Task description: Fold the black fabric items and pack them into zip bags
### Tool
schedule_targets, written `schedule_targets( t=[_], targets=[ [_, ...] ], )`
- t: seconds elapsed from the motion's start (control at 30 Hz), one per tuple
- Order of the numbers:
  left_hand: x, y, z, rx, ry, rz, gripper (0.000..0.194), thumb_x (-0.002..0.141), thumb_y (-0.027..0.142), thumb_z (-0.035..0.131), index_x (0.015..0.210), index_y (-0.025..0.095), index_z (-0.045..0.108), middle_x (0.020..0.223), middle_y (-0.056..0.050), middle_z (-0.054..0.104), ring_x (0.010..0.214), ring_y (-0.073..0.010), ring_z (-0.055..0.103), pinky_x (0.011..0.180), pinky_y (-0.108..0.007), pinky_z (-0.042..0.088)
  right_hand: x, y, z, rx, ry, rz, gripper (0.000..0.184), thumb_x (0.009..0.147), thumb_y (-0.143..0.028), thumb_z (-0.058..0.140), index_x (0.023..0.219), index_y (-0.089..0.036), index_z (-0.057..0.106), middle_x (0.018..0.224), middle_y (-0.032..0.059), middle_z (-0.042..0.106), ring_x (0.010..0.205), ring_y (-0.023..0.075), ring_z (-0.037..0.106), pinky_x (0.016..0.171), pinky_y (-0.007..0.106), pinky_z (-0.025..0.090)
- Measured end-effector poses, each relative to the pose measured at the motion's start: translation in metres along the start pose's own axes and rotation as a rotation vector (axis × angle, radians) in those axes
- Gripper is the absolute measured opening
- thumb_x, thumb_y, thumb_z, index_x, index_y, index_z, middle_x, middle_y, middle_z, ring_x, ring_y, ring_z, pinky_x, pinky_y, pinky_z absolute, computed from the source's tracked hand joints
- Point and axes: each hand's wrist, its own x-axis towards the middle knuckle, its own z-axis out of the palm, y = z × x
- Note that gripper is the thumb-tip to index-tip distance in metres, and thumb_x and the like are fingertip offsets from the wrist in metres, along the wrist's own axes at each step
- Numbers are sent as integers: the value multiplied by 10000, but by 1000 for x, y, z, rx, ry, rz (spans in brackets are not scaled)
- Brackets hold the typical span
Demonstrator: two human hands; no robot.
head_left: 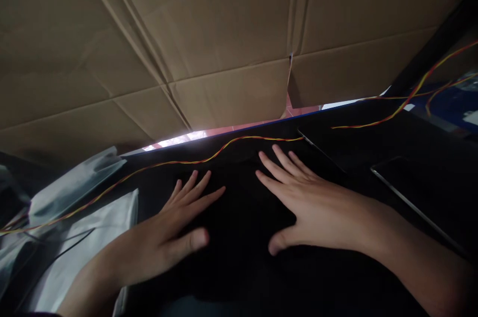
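Note:
My left hand [179,222] is open, fingers and thumb spread, over a black surface [239,277]. Opposite it, my right hand [298,197] is open too, its fingers fanned out and nothing held. Whether the palms rest on the surface or hover just over it, I cannot tell. A twisted red and yellow wire [239,139] runs across beyond my fingertips. Right of my right hand lies a dark flat panel [429,197] with a pale edge.
Brown cardboard [224,33] stands along the far side, with bright gaps below it. At left are a clear plastic bag [74,182] and a white flat packet [93,227] with a thin dark cable on it. More red and yellow wire [421,83] loops at the right.

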Motion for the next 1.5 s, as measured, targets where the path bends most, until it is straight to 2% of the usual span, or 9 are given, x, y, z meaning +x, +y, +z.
schedule_targets(
  t=[0.1,0.23,0.37,0.5,0.67,0.8,1.0,1.2,1.5],
  targets=[
    [9,1,8,109,137,69,734,1074,678,482,1717,450,213,1834,-26,39,1664,-453,15,1255,-814,161,9,-7,11,-44,114,-138,1139,892,-779,711,1744,-204,219,1805,100,-76,1649,420,-150,1345,671,105],
    [14,2,17,159,20,105,1328,769,760,841,1740,393,13,1823,-131,-44,1642,-518,-4,1219,-840,240,17,-10,38,-84,168,-206,1032,983,-792,563,1738,-163,247,1810,150,57,1680,396,-48,1345,684,100],
    [8,2,15,148,8,104,1522,629,521,996,1731,412,-48,1829,-134,-27,1648,-522,34,1227,-843,235,17,-8,51,-67,173,-171,1041,984,-853,460,1735,-162,256,1807,152,93,1686,399,-7,1340,696,127],
    [4,8,3,164,106,205,1280,680,467,991,1713,475,235,1836,-64,170,1670,-501,125,1262,-827,223,15,-5,43,-49,165,-166,1164,899,-933,497,1734,-157,260,1810,135,70,1682,411,-45,1339,698,48],
    [9,26,-7,139,61,232,153,950,250,700,1023,373,753,1175,26,760,1199,-279,694,1074,-493,539,20,-10,29,-85,206,-244,1141,941,-881,508,1719,-78,281,1808,171,42,1677,399,-100,1352,654,55],
    [10,31,-2,-18,-97,95,131,954,284,684,837,260,629,845,39,702,747,-161,663,677,-293,488,21,-12,36,-92,178,-293,1071,990,-730,622,1732,-71,218,1810,160,33,1682,370,-97,1369,612,82],
    [15,18,1,35,-36,22,399,1053,538,580,780,251,630,740,19,691,646,-178,651,593,-320,407,20,-10,41,6,117,-343,1246,860,-911,603,1732,-92,253,1811,169,86,1683,414,-52,1357,658,24],
    [30,-3,2,186,373,91,334,1091,456,487,1230,250,710,1184,-82,732,1056,-296,704,946,-454,548,27,-11,34,-75,151,-182,744,1139,-613,363,1711,-138,332,1804,117,174,1686,400,24,1328,731,122],
    [22,-16,20,221,321,75,874,962,755,625,1671,290,409,1731,-153,405,1572,-466,404,1232,-712,403,34,6,31,-101,249,-129,648,1153,-525,379,1667,-137,442,1808,114,214,1687,373,71,1352,639,178]
  ],
)
